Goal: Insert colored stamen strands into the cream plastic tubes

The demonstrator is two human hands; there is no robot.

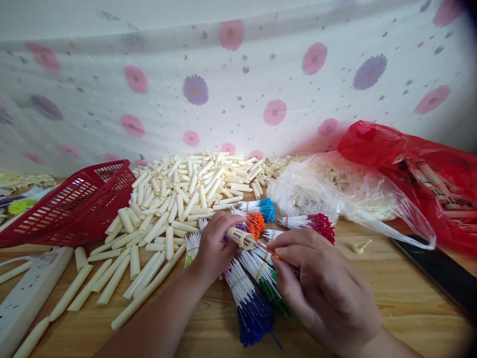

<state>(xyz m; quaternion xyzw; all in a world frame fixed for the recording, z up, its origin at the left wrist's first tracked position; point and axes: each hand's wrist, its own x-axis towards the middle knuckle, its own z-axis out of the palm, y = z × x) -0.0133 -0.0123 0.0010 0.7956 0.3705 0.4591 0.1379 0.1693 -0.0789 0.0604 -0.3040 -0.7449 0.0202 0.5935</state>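
My left hand (pixel 210 248) is closed around a short cream plastic tube (pixel 241 237) with slots cut near its open end, which points right. Between the thumb and fingers of my right hand (pixel 324 288) is a thin white stick with an orange tip (pixel 275 255). Its white end reaches toward the tube's mouth; whether it is inside I cannot tell. Beneath and around my hands lie banded bundles of such sticks: dark blue-tipped (pixel 254 318), green-tipped (pixel 274 293), orange-tipped (pixel 256 224), light blue-tipped (pixel 266 209) and dark red-tipped (pixel 322 226).
A large heap of cream tubes (pixel 167 204) spreads across the wooden table (pixel 406 293). Left are a red plastic basket (pixel 80 209) and a white power strip (pixel 33 298). Clear plastic bags (pixel 309 184), a red bag (pixel 380 144) and a dark flat object (pixel 436 276) lie right.
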